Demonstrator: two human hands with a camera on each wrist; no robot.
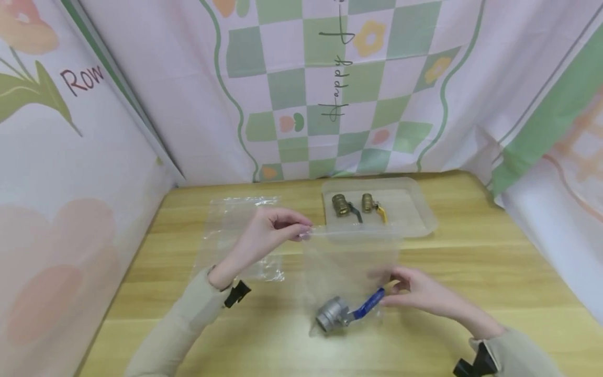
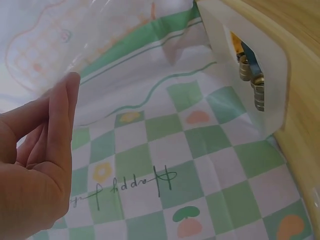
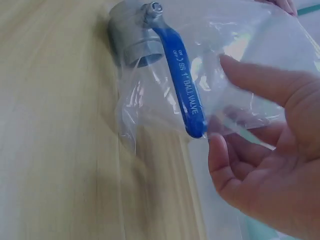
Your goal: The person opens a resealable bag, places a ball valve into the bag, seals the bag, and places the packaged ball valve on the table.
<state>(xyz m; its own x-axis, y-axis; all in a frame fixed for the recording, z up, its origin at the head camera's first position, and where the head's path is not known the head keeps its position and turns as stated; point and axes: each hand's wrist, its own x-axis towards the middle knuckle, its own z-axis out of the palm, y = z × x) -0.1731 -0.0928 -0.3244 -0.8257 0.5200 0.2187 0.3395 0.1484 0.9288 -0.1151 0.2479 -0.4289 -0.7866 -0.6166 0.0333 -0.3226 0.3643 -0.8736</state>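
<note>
- Left hand [image 1: 268,238], mid-frame: thumb and fingertips pinched together on the top edge of a clear plastic bag [image 1: 350,256].
- Right hand [image 1: 419,293], lower right of centre: thumb and fingers parted beside the blue lever [image 1: 368,305]; I can't tell whether they touch the plastic.
- Silver ball valve [image 1: 332,314], lower centre, at the bag's bottom end.
- Another clear bag [image 1: 226,225] left of centre, flat on the wooden table [image 1: 141,298].
- Translucent tray [image 1: 421,225], right of centre, two brass valves [image 1: 340,205] inside.

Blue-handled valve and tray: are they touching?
Apart: the head view shows the table through the clear bag, between the blue-handled valve and the tray.
</note>
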